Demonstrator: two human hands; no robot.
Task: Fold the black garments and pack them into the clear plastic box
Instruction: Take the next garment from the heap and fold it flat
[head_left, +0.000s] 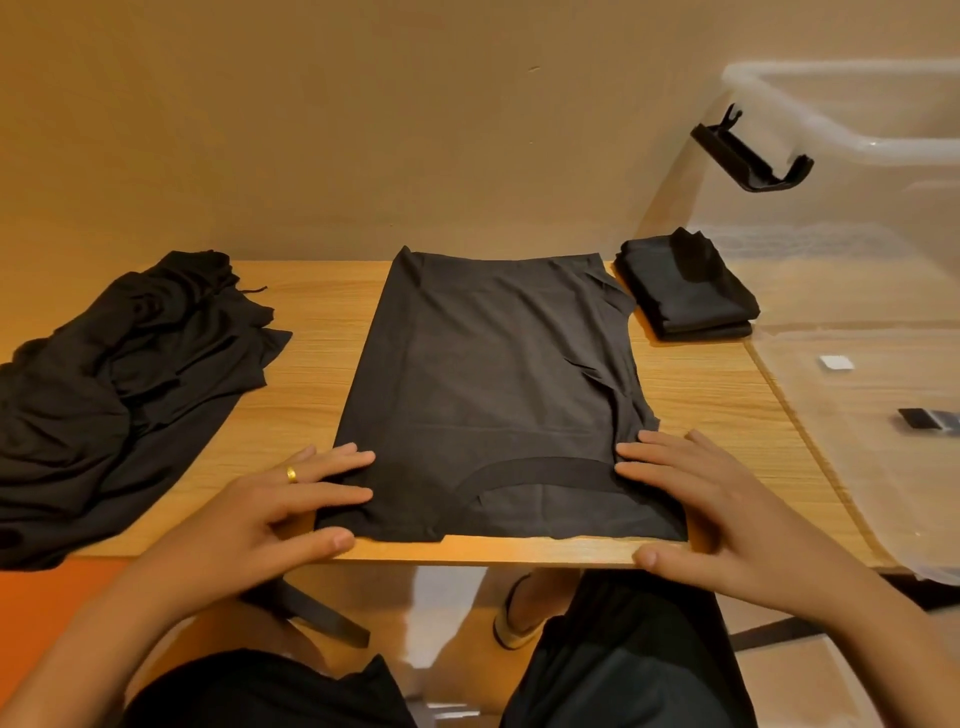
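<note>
A black T-shirt (493, 384) lies flat in the middle of the wooden table (717, 415), its sides folded in and its collar toward me. My left hand (275, 514) rests with straight fingers on its near left edge. Opposite it, my right hand (711, 509) rests with straight fingers on the near right edge, the thumb at the table's front edge. A pile of unfolded black garments (114, 389) lies on the left. A stack of folded black garments (685, 291) sits inside the clear plastic box (852, 140) on the right.
The box's black latch (748, 156) hangs open on its left wall. The wall stands close behind the table. My knees and a sandalled foot (519, 613) show below the table's front edge.
</note>
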